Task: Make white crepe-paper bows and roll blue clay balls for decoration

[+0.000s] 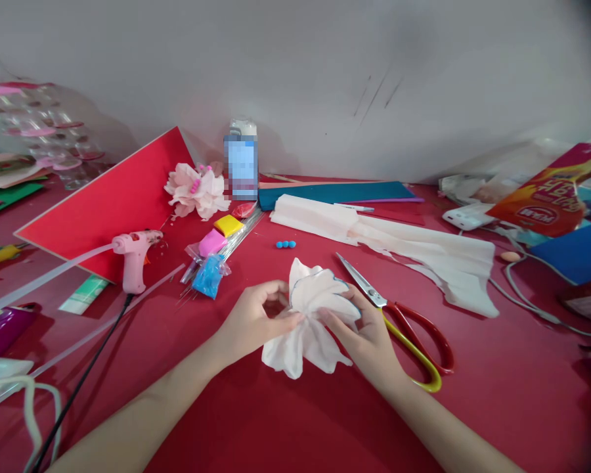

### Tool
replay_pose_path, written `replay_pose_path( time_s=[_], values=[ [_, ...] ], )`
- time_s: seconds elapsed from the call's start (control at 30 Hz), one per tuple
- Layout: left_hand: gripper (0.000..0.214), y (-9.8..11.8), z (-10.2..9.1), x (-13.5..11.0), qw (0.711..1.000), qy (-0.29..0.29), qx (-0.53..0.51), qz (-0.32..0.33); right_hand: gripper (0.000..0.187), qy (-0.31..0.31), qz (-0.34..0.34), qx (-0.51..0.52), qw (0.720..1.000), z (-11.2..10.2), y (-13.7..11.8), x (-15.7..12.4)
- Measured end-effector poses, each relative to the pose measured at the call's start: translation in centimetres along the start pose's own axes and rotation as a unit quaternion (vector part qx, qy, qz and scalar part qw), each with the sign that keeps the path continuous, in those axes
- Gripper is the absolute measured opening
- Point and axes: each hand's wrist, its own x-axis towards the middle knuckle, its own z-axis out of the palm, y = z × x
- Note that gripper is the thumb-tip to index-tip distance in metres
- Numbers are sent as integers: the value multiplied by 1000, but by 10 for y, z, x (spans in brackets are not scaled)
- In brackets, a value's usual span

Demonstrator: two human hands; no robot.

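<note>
Between my two hands is a white paper flower (305, 351) with rounded, layered petals; a thin blue edge shows on its upper petals. My left hand (256, 318) pinches it near the centre, thumb on top. From the other side my right hand (367, 332) grips the petals, thumb close to the middle and fingers behind. Beside my right hand lie scissors (404, 328) with one red and one yellow handle, blades slightly apart. Just beyond the flower sit several small blue balls (286, 244) in a row.
A pink glue gun (134, 259) leans at a red board (103, 203). Behind are a finished pale pink flower (197, 190), a phone (242, 167), clay packets (209, 276), and white crepe paper (423, 253). A snack bag (546, 194) and cables (517, 299) lie right.
</note>
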Motion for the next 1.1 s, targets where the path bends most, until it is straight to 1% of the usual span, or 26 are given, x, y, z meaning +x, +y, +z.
replay_pose_path(
  time_s=[0.07, 0.13, 0.23, 0.3, 0.37, 0.47, 0.53, 0.57, 0.67, 0.77, 0.83, 0.93, 1.03, 1.1],
  values=[
    [28, -2, -1, 2, 1000, -8, -22, -20, 24, 4, -9, -13, 1000, 0, 0, 1],
    [35, -5, -2, 5, 997, -23, -54, -57, 25, 5, -6, -15, 1000, 1, 0, 3],
    [37, -10, -4, 9, 987, -50, -101, -118, 28, 1, 24, -19, 1000, 2, 1, 7],
    [36, -13, -5, 11, 982, -57, -113, -143, 28, -10, 44, -16, 999, 3, 4, 9],
    [35, -15, -6, 12, 979, -65, -112, -154, 26, -21, 50, -23, 998, 2, 7, 11],
    [33, -15, -9, 14, 979, -72, -103, -164, 21, -36, 26, -76, 996, -3, 10, 16],
    [33, -15, -13, 15, 978, -79, -88, -171, 18, -63, 21, -94, 993, -9, 10, 19],
    [33, -15, -15, 16, 977, -88, -79, -176, 19, -84, 31, -84, 992, -11, 8, 21],
    [37, -15, -21, 20, 973, -128, -61, -183, 32, -136, 75, -16, 988, -15, 3, 26],
    [38, -15, -25, 23, 968, -169, -54, -179, 31, -164, 94, 15, 982, -11, 2, 28],
    [39, -14, -27, 23, 966, -177, -60, -181, 30, -160, 104, 27, 981, -7, 3, 28],
    [40, -14, -33, 23, 968, -149, -83, -183, 29, -127, 117, 59, 983, -7, 5, 28],
    [49, -13, -41, 20, 970, -120, -87, -192, 25, -65, 120, 129, 982, -15, 4, 29],
    [46, -12, -46, 17, 971, -133, -59, -189, 18, -16, 121, 154, 981, -24, 2, 30]
  ],
)
